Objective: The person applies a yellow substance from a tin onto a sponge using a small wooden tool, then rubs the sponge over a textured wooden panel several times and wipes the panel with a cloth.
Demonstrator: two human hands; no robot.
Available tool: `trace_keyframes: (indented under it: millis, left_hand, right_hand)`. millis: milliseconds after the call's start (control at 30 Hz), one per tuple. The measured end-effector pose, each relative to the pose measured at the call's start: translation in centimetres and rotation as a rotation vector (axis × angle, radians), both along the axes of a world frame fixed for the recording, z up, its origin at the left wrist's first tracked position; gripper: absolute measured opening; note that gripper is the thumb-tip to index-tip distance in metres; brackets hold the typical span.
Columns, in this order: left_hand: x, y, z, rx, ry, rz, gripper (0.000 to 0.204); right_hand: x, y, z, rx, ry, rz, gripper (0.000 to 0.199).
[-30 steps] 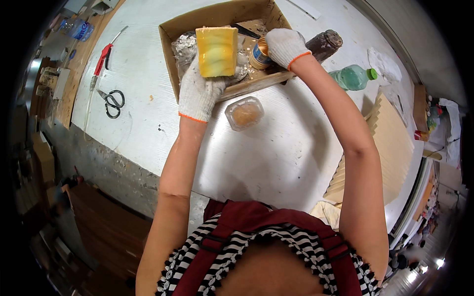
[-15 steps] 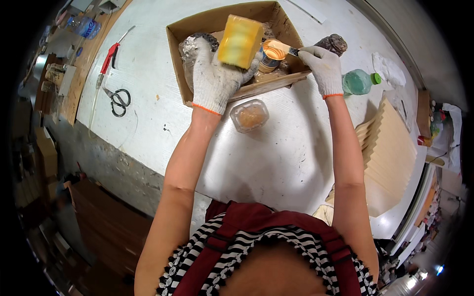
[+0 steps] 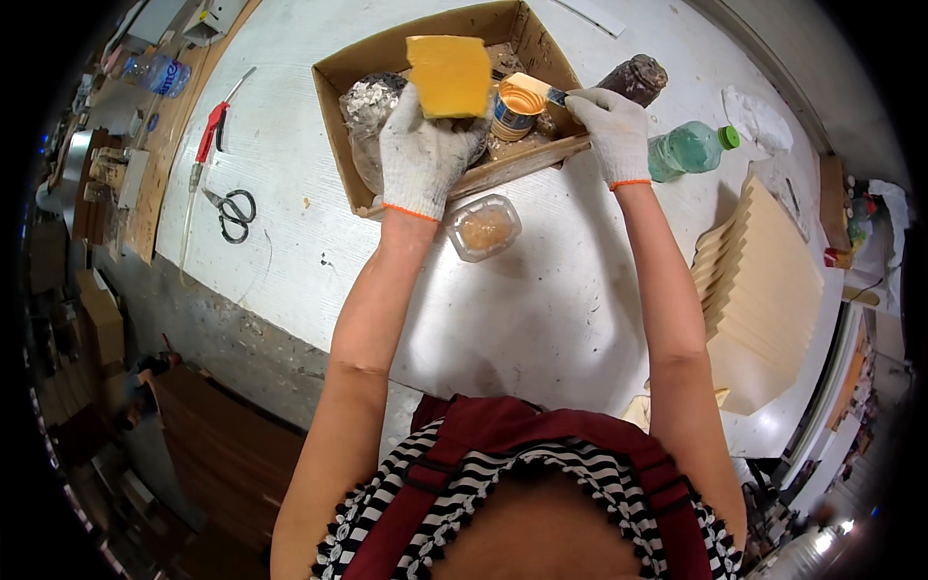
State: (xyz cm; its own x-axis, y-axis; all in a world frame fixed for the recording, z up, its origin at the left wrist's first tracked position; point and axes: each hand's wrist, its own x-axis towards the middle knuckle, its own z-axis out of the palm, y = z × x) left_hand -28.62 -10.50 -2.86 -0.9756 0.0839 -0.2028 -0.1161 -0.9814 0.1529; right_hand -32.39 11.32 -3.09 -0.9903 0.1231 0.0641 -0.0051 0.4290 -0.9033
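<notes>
Both my hands wear white knit gloves with orange cuffs. My left hand [image 3: 425, 140] is closed on a yellow block [image 3: 449, 77], held up over an open cardboard box [image 3: 474, 181]. One flat, plain yellow face shows; the fingers behind it are mostly hidden. My right hand [image 3: 609, 126], at the box's right edge, pinches a flat tool [image 3: 530, 87] with a pale end and a dark section near the fingers. Its pale end lies across the mouth of a small can [image 3: 517, 114] with an orange inside. Whether it touches the rim, I cannot tell.
A clear plastic tub [image 3: 483, 228] sits before the box. Right of my right hand are a dark cylindrical object [image 3: 635, 79], a green-capped bottle [image 3: 688, 152] and stacked pale ridged sheets [image 3: 764, 300]. Scissors [image 3: 232, 213] and a red-handled tool [image 3: 210, 130] lie left on the white table [image 3: 522, 329].
The yellow block has turned in my left hand: a streaked face and its side showed before, now one plain face. My right hand keeps the tool at the can. The whole view has shifted slightly.
</notes>
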Motion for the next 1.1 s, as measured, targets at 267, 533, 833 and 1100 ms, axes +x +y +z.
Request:
trace_keyframes:
  millis: [267,533,833,1100]
  left_hand:
    - [-0.1,-1.0,-0.6,0.198,0.345,-0.195,0.045]
    - [-0.3,-0.7,-0.3,-0.899,0.165,0.092,0.068]
    - [-0.8,0.2,-1.8,-1.411,0.119,0.263,0.069]
    - [-0.5,2.3,-2.0,-1.328,0.143,0.261,0.078]
  right_hand:
    - [0.3,0.1,0.9,0.041,0.0,-0.042,0.027]
    - [0.8,-0.1,0.5,0.018,0.024,-0.031,0.025]
    - [4.1,-1.8,4.0,-0.575,-0.139,-0.106,0.026]
    - [5.0,-4.2,3.4,-0.734,-0.199,-0.105,0.024]
